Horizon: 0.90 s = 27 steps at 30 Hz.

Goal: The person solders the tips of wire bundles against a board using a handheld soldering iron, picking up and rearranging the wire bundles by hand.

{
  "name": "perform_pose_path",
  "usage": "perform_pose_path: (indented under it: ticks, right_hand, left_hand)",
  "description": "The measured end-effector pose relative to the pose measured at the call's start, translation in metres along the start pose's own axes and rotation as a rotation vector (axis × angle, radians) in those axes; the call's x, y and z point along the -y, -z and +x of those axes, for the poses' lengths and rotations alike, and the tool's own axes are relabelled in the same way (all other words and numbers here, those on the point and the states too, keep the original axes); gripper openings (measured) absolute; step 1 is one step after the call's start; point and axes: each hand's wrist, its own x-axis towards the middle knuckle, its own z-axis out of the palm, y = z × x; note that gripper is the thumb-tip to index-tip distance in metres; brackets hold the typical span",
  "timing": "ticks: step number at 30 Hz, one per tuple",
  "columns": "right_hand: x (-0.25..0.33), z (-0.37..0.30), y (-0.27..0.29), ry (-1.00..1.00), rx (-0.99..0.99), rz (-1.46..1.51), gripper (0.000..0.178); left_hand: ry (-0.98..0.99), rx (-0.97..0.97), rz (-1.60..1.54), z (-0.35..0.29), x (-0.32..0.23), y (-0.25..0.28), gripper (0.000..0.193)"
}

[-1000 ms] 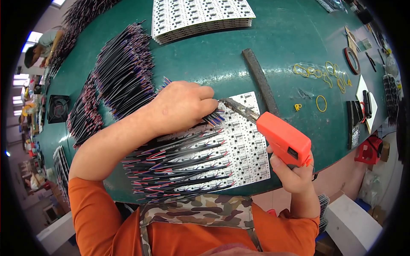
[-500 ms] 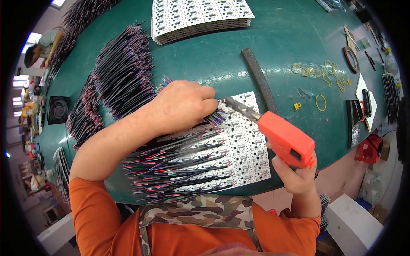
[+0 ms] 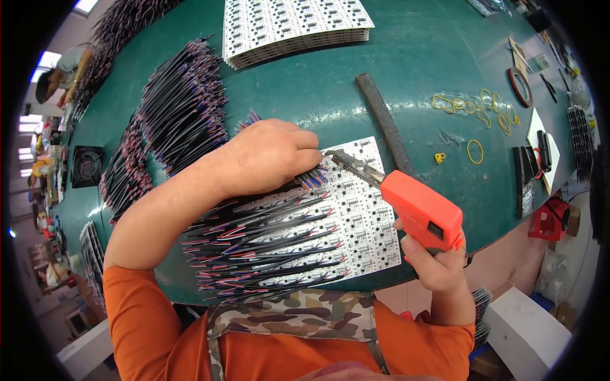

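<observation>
My left hand (image 3: pixel 273 155) is closed around a bundle of thin black-sheathed wires (image 3: pixel 311 179) with coloured ends, above the upper part of a white circuit board panel (image 3: pixel 365 222). My right hand (image 3: pixel 438 265) grips a red soldering gun (image 3: pixel 420 206) by its handle. The gun's dark metal tip points left, close to my left fingertips over the panel's top edge. Whether the tip touches a wire or the board is hidden by my fingers. Rows of black wires (image 3: pixel 273 251) lie across the panel's left and lower part, their red and blue ends spread outward.
Piles of black wires (image 3: pixel 181 105) lie at the left. Beyond the panel are a stack of white circuit boards (image 3: pixel 295 28) and a dark bar (image 3: pixel 383 120). Yellow bands (image 3: pixel 475 152), a tape roll (image 3: pixel 521 87) and a small fan (image 3: pixel 87 165) rest on the green table. Another person (image 3: pixel 60 76) is far left.
The soldering gun has shifted slightly left and down, its tip nearer my left fingertips. My left hand stays nearly in place with the wires.
</observation>
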Motion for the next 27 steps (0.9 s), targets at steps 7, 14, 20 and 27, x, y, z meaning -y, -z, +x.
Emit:
perform_pose_path:
  ticks: [7, 14, 20, 27]
  right_hand:
    - [0.005, 0.002, -0.007, -0.001, -0.051, 0.044, 0.026]
    - [-0.003, 0.001, -0.006, 0.121, -0.022, -0.104, 0.025]
    - [0.002, -0.006, 0.003, 0.040, 0.104, -0.105, 0.055]
    - [-0.001, -0.013, 0.006, 0.094, -0.018, 0.002, 0.039]
  left_hand:
    - [-0.028, 0.019, 0.061, 0.005, -0.004, 0.004, 0.019]
    - [-0.015, 0.060, 0.137, 0.009, -0.011, 0.007, 0.012]
    - [0.000, 0.092, 0.158, 0.010, -0.015, 0.011, 0.010]
    - [0.061, 0.048, 0.138, 0.008, -0.016, 0.010, 0.020]
